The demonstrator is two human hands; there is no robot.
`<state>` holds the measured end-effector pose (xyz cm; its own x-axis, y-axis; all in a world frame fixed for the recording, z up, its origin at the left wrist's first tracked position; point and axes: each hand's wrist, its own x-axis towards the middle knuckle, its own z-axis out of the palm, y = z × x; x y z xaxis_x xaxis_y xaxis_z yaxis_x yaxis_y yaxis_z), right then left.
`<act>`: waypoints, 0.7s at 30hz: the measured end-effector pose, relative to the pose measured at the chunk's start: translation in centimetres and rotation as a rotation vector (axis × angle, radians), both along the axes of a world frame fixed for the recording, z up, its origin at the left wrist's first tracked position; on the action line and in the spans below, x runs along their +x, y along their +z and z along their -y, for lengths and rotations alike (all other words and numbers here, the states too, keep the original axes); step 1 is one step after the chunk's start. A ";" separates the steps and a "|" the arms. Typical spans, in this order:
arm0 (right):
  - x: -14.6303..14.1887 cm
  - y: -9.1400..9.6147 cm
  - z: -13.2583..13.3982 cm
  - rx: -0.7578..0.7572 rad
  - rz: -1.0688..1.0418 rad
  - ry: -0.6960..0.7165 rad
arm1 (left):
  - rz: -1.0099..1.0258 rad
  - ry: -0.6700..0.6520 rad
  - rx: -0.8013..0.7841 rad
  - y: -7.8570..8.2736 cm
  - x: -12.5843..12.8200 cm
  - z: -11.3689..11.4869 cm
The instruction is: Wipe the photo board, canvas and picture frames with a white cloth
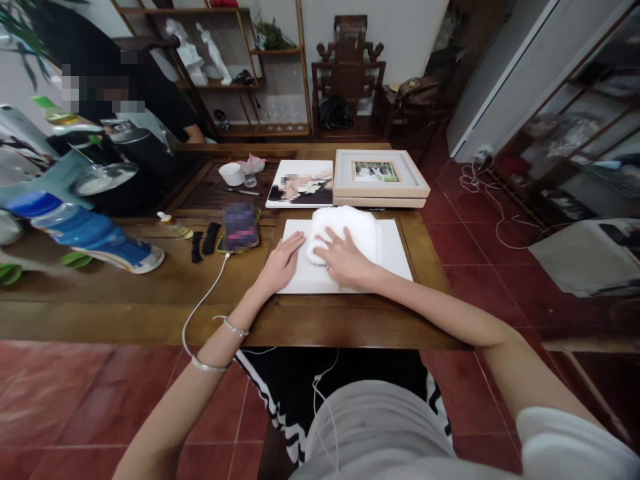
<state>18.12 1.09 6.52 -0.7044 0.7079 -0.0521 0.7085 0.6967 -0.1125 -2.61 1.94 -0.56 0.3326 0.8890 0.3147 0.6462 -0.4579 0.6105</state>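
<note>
A folded white towel (345, 223) lies on a white rectangular panel (393, 260) at the table's front edge. My right hand (345, 260) presses on the towel from above, its fingers spread across the cloth. The thumb is mostly hidden. At the panel's left edge rests my left hand (283, 263), fingers stretched out and nothing in them. Just behind the towel are a photo print (303, 183) and a stack of pale frames (383, 193), the top one with a small picture.
To the left lie a phone (240, 227) on a white cable (200, 297), black straps (204, 241), a small dropper bottle (175, 227) and a large blue bottle (95, 233). A white cup (231, 175) stands farther back. Another person (150, 93) sits across the table.
</note>
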 end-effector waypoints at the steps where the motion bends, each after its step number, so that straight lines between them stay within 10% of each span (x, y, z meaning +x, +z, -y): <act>1: -0.1 0.0 1.3 -0.012 0.011 0.045 | -0.004 0.003 -0.003 0.0 0.0 0.0; 9: 1.3 1.8 8.9 -0.181 -0.033 0.235 | -0.008 -0.015 -0.011 0.3 -0.2 0.1; 21: 1.0 0.0 -2.5 0.052 -0.061 -0.036 | -0.015 -0.004 0.011 0.0 -0.1 0.0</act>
<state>19.16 3.55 6.51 -0.6791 0.7336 0.0272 0.7263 0.6767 -0.1207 -2.67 1.93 -0.54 0.3407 0.8844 0.3190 0.6537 -0.4667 0.5957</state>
